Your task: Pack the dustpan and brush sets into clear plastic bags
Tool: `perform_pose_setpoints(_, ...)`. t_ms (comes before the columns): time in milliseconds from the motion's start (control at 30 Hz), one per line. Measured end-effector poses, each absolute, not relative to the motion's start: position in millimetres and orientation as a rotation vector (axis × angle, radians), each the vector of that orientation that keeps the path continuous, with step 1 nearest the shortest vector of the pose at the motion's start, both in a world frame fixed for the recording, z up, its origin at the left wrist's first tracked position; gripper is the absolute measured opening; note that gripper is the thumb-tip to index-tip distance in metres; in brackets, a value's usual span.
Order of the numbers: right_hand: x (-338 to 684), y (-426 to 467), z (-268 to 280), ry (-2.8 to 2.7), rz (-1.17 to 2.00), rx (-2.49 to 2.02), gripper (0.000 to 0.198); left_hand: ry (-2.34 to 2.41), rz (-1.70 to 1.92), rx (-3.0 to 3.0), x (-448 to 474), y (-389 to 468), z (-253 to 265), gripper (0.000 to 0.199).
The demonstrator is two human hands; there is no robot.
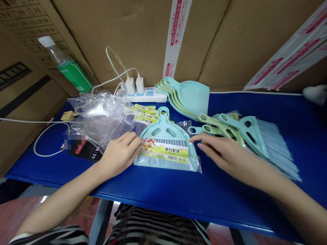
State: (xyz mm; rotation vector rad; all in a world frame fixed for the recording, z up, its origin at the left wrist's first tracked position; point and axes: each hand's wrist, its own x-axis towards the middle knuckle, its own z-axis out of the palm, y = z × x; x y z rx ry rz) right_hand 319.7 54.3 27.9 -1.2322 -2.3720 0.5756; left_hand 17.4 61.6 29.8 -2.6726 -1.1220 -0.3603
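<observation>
A light-blue dustpan [176,131] with a matching brush [153,161] nested in it lies on the table in a clear plastic bag, handle pointing away from me. Across its front is a yellow-green printed label card [176,154] with mushroom pictures. My left hand [124,149] has its curled fingers closed at the left edge of this set, by the card's end. At the right edge, my right hand [217,148] reaches in with index finger extended and touching near the card's corner; its thumb is apart from it.
Stacked blue and green dustpans [194,97] stand behind; loose brushes [252,136] lie to the right. On the left are clear bags [99,110], a phone [87,149] and a cable. More label cards [145,114], a power strip [153,97], a bottle [74,73] and cardboard boxes [138,34] line the back.
</observation>
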Motion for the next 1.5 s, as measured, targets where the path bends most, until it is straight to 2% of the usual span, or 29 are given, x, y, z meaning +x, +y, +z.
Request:
perform_pose_setpoints(67,312.3,47.1,26.6,-2.412,0.214,-1.122,0.028,-0.944,-0.377,-2.697,18.9,59.8,29.7,0.026)
perform_pose_setpoints(133,301.9,40.5,22.8,-2.523,0.028,-0.939,0.031,-0.796,-0.348,-2.77,22.0,57.5,28.2,0.027)
perform_pose_setpoints(333,282.5,36.2,7.9,-2.634,-0.128,-0.823,0.03,-0.762,-0.201,-2.859,30.1,54.0,21.1,0.034)
perform_pose_setpoints(1000,317.8,46.8,33.1,-2.666,0.285,-0.985,0.046,-0.889,-0.325,-2.864,8.7,65.1,35.0,0.027)
perform_pose_setpoints(1233,306.4,44.7,22.9,-2.511,0.519,-1.251,0.023,-1.008,-0.299,-2.833,13.6,64.1,34.6,0.024)
perform_pose_setpoints(1500,301.7,43.2,19.9,-2.179,0.99,-1.371,0.009,-1.188,-0.356,-2.777,13.3,64.9,26.7,0.022)
